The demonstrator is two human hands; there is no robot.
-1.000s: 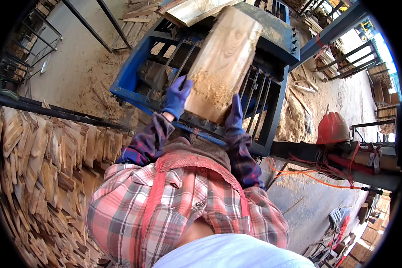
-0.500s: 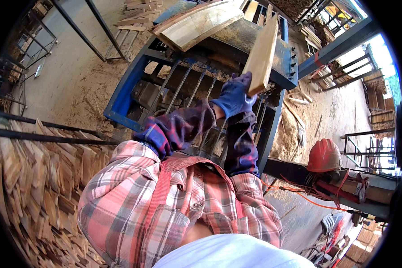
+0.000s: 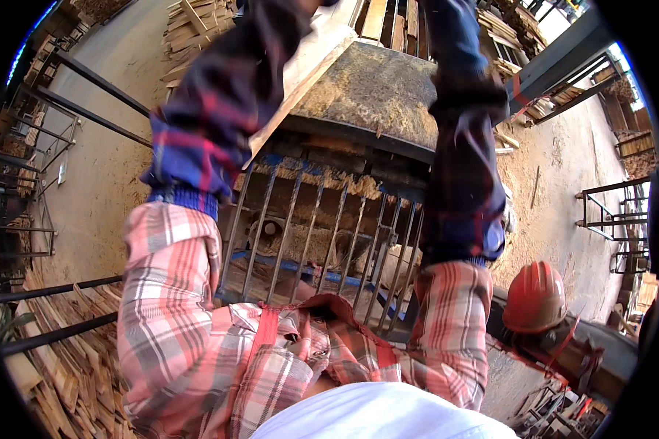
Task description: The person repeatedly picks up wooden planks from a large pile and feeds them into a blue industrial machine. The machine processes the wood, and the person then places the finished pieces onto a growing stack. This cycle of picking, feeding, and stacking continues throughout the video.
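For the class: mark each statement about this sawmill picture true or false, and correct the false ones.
1. An orange hard hat sits at the lower right. True.
2. Both hands show clearly. False: both arms are raised and the hands are out of the picture.
3. The metal grille has upright bars. True.
4. The sleeves are plain white. False: dark plaid over pink plaid.
5. A pale board runs beside the left arm. True.

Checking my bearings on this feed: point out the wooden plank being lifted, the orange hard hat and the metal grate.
wooden plank (image 3: 300,80): head view, pale flat face beside the left sleeve.
orange hard hat (image 3: 534,296): head view, ribbed crown.
metal grate (image 3: 322,234): head view, one upright bar mid-grate.
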